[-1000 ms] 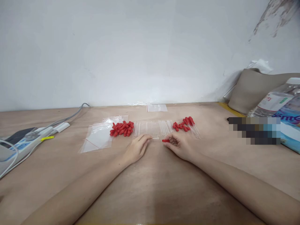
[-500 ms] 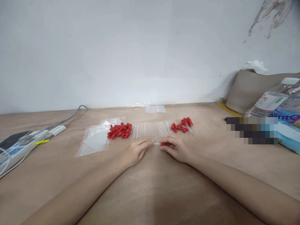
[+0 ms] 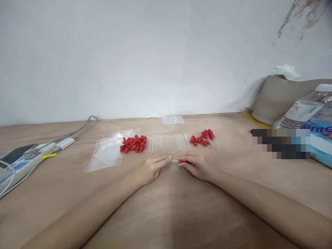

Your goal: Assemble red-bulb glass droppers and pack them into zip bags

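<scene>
Between finger and thumb, my left hand (image 3: 153, 168) pinches a thin clear dropper tube (image 3: 174, 161). My right hand (image 3: 197, 166) is closed on a red rubber bulb (image 3: 181, 161), which meets the tube's right end; how far the tube goes in is hidden. Just beyond the hands lie rows of clear tubes (image 3: 155, 144). To their left is a heap of loose red bulbs (image 3: 133, 144). On the right, a few loose red bulbs (image 3: 199, 140) lie beside several droppers with red bulbs on their tubes (image 3: 210, 135).
Clear zip bags (image 3: 107, 155) lie left of the bulb heap, and another bag (image 3: 172, 120) is by the wall. A power strip (image 3: 23, 166) with cables stands far left. At right are a water bottle (image 3: 301, 110), a grey-brown container (image 3: 268, 100) and a blue pack (image 3: 321, 148).
My right fingers have closed further around the red bulb, so less of it shows. Both hands stay in nearly the same place, and the view has shifted slightly.
</scene>
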A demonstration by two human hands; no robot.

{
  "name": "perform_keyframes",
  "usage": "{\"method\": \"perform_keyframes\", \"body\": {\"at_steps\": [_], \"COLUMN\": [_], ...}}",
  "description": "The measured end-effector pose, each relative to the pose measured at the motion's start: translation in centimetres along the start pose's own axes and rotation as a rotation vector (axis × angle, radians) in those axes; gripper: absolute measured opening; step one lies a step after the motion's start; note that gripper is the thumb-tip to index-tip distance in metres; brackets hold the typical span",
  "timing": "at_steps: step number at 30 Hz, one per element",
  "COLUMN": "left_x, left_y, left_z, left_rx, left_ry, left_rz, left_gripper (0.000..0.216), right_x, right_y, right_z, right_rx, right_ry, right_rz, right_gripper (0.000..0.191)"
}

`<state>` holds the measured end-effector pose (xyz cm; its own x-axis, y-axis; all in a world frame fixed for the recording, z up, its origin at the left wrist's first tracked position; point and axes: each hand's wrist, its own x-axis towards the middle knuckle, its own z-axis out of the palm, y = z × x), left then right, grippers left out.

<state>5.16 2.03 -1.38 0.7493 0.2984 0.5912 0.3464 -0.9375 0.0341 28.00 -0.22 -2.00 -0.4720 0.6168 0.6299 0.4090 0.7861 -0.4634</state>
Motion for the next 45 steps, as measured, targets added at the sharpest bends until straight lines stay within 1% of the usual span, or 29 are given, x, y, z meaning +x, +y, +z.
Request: {"method": "perform_keyframes", "body": {"at_steps": [4, 8, 16, 20, 27, 31, 34, 36, 39, 40, 42, 44, 45], "left_x": [-0.1, -0.2, -0.1, 0.1, 0.3, 0.3, 0.3, 0.3, 0.2, 0.2, 0.1, 0.2, 0.2], "left_y": [0.1, 0.1, 0.2, 0.5, 0.6, 0.5, 0.5, 0.5, 0.6, 0.6, 0.6, 0.6, 0.6], "left_z": [-0.1, 0.0, 0.2, 0.2, 0.3, 0.4, 0.5, 0.4, 0.1, 0.0, -0.2, -0.3, -0.2], "left_rx": [0.042, 0.063, 0.079, 0.089, 0.083, 0.057, -0.032, -0.081, -0.099, -0.102, -0.116, -0.129, -0.136], "left_ry": [-0.04, -0.056, -0.058, -0.052, -0.091, -0.083, -0.053, -0.005, 0.062, 0.074, 0.071, 0.044, 0.021], "left_rz": [0.007, 0.003, 0.001, -0.017, -0.035, -0.061, -0.137, -0.187, -0.292, -0.334, -0.399, -0.428, -0.433], "left_gripper": [0.045, 0.045, 0.043, 0.04, 0.038, 0.035, 0.033, 0.033, 0.04, 0.043, 0.043, 0.04, 0.039], "right_x": [0.3, 0.4, 0.1, 0.6, 0.9, 1.3, 1.8, 2.2, 3.1, 3.5, 4.3, 5.1, 5.4], "right_y": [-0.3, -0.6, 0.5, 0.5, 0.6, 0.3, -0.5, -0.9, -0.9, -0.7, 0.2, 1.6, 2.4], "right_z": [-0.2, -0.5, 0.3, 0.5, 0.9, 0.6, 0.3, 0.1, -0.9, -1.6, -4.0, -7.2, -8.9], "right_rx": [-0.052, -0.123, -0.148, -0.13, -0.117, -0.114, -0.039, 0.078, 0.286, 0.338, 0.394, 0.342, 0.3], "right_ry": [0.004, -0.058, -0.058, -0.062, -0.107, -0.103, -0.045, 0.043, 0.187, 0.222, 0.267, 0.378, 0.42], "right_rz": [-0.06, -0.089, -0.126, -0.126, -0.104, -0.083, 0.004, 0.123, 0.302, 0.353, 0.434, 0.527, 0.54], "right_gripper": [0.019, 0.02, 0.021, 0.023, 0.024, 0.023, 0.018, 0.012, 0.02, 0.023, 0.025, 0.028, 0.029]}}
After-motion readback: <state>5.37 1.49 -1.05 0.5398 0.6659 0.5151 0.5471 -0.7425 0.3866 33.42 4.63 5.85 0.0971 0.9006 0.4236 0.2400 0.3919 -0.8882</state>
